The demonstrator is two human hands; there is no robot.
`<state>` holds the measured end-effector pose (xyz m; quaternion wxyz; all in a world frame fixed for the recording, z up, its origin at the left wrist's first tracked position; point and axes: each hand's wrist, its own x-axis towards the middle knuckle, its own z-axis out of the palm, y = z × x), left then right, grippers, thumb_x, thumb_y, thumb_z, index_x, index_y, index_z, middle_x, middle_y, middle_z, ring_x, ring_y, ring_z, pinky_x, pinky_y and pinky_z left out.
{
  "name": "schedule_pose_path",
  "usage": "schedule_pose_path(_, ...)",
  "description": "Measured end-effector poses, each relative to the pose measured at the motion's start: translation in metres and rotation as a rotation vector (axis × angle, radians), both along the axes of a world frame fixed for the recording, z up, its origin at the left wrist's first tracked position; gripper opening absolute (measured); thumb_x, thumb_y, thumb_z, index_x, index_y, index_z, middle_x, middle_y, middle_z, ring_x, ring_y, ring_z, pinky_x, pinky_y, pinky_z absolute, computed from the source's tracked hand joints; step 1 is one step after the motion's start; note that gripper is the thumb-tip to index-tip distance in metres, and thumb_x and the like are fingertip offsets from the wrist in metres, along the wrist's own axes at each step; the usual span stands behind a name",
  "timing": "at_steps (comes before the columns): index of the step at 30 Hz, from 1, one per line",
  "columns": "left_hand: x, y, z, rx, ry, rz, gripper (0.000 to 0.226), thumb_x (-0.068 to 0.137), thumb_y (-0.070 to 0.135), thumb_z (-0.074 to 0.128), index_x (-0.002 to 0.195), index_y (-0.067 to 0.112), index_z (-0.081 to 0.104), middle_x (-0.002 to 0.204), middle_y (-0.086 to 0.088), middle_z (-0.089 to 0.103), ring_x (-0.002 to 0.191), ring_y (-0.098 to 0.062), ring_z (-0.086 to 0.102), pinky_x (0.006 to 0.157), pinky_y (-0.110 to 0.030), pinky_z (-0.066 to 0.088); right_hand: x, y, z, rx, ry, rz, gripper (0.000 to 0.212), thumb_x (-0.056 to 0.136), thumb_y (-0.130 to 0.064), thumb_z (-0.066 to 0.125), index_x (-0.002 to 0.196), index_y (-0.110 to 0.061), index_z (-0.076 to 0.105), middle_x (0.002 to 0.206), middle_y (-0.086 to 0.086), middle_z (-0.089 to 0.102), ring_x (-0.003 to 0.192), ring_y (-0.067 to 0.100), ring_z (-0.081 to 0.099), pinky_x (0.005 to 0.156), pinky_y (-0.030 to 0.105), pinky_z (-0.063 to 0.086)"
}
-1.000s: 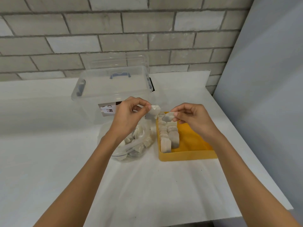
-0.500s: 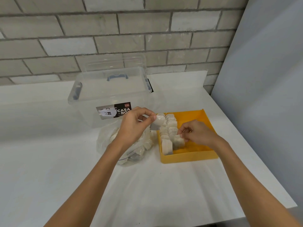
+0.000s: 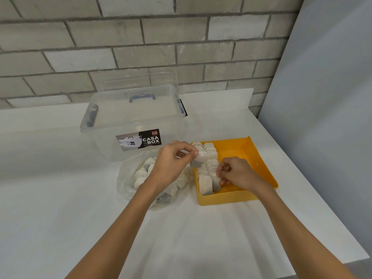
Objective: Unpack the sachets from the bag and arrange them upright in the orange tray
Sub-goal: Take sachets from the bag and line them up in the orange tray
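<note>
An orange tray (image 3: 261,164) sits on the white table right of centre. Two rows of white sachets (image 3: 205,185) stand upright along its left side. A clear plastic bag (image 3: 126,182) with several loose sachets lies just left of the tray. My left hand (image 3: 171,164) hovers over the bag's right edge and pinches one white sachet (image 3: 199,161) between thumb and fingers, above the tray's left rim. My right hand (image 3: 235,174) is inside the tray, its fingertips pinching a sachet at the near end of the second row.
A clear lidded storage box (image 3: 132,117) with a black label stands behind the bag, against the brick wall (image 3: 141,47). A grey panel (image 3: 322,117) borders the table on the right. The table's front edge runs near my forearms.
My right hand dropped from above the tray down into it with its sachet, now set at the second row. My left hand lowered slightly, still holding its sachet. The camera tilted down.
</note>
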<state>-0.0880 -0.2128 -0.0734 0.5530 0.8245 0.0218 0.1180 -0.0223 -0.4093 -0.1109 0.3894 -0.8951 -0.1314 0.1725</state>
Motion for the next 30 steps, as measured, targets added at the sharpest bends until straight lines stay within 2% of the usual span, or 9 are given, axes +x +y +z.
schedule_pose_path(5,0.002,-0.007,-0.002,-0.028,0.052,-0.073,0.007,0.089,0.019,0.066,0.083,0.019,0.068,0.077,0.009,0.067,0.069,-0.009,0.063,0.072,-0.027,0.051,-0.001,-0.004,0.003,-0.003,-0.003,0.014,0.005,0.088,-0.003,0.061,0.091,-0.006,0.063,0.075,0.013,0.07,0.061,0.016,0.07,0.053,0.02,0.052)
schedule_pose_path(9,0.005,-0.013,0.001,-0.021,0.051,-0.092,0.006,0.09,0.018,0.064,0.085,0.016,0.066,0.077,0.004,0.067,0.068,-0.014,0.065,0.077,-0.034,0.053,-0.001,-0.01,0.018,-0.015,-0.098,0.018,0.012,0.089,-0.006,0.058,0.096,-0.013,0.066,0.081,0.008,0.07,0.064,0.016,0.069,0.061,0.026,0.054)
schedule_pose_path(14,0.011,-0.021,0.003,-0.026,0.025,-0.098,0.007,0.09,0.018,0.064,0.085,0.016,0.067,0.083,-0.002,0.07,0.068,-0.014,0.066,0.076,-0.039,0.055,-0.006,-0.013,0.047,0.213,-0.064,0.097,0.022,0.085,-0.008,0.061,0.102,-0.021,0.07,0.089,-0.002,0.07,0.073,0.008,0.065,0.061,0.014,0.047)
schedule_pose_path(16,0.012,-0.026,0.005,-0.022,0.016,-0.112,0.006,0.09,0.018,0.064,0.086,0.014,0.068,0.082,0.001,0.07,0.069,-0.014,0.067,0.076,-0.039,0.056,-0.007,-0.012,0.05,0.214,-0.086,0.129,0.017,0.084,-0.008,0.064,0.094,-0.019,0.072,0.085,-0.004,0.07,0.077,0.003,0.063,0.068,0.017,0.049)
schedule_pose_path(19,0.012,-0.03,0.005,-0.001,0.013,-0.145,0.006,0.089,0.015,0.064,0.086,0.016,0.069,0.08,0.009,0.069,0.071,-0.012,0.066,0.073,-0.03,0.055,-0.005,-0.015,0.047,0.164,-0.099,0.093,0.021,0.085,-0.006,0.064,0.074,-0.023,0.068,0.065,-0.007,0.066,0.064,0.0,0.059,0.061,0.015,0.046)
schedule_pose_path(21,0.011,-0.029,0.004,0.01,0.016,-0.14,0.006,0.089,0.016,0.065,0.087,0.02,0.069,0.081,0.009,0.069,0.071,-0.011,0.065,0.071,-0.025,0.053,-0.003,-0.019,0.041,0.096,-0.062,0.064,0.024,0.085,-0.003,0.063,0.066,-0.019,0.062,0.06,-0.005,0.063,0.063,0.005,0.061,0.059,0.017,0.046)
schedule_pose_path(24,0.011,-0.024,0.001,0.019,0.026,-0.115,0.008,0.088,0.016,0.065,0.091,0.021,0.07,0.085,0.001,0.07,0.074,-0.018,0.066,0.075,-0.032,0.055,-0.001,-0.022,0.032,-0.035,-0.024,0.067,0.029,0.083,0.001,0.062,0.06,-0.008,0.047,0.058,0.004,0.057,0.064,0.016,0.065,0.06,0.027,0.047)
schedule_pose_path(27,0.01,-0.021,-0.001,0.023,0.033,-0.104,0.011,0.088,0.01,0.063,0.093,0.018,0.07,0.089,-0.003,0.071,0.079,-0.024,0.066,0.079,-0.042,0.056,-0.001,-0.021,0.025,-0.129,0.036,0.089,0.023,0.082,0.0,0.062,0.061,-0.002,0.053,0.06,0.009,0.062,0.063,0.016,0.067,0.061,0.031,0.049)
schedule_pose_path(30,0.007,-0.019,-0.002,0.027,0.044,-0.101,0.017,0.088,0.004,0.06,0.094,0.016,0.07,0.087,-0.002,0.071,0.081,-0.024,0.065,0.08,-0.04,0.056,-0.005,-0.017,0.018,-0.161,0.091,0.096,0.038,0.082,0.0,0.063,0.051,-0.015,0.046,0.052,0.0,0.058,0.065,0.019,0.067,0.058,0.026,0.049)
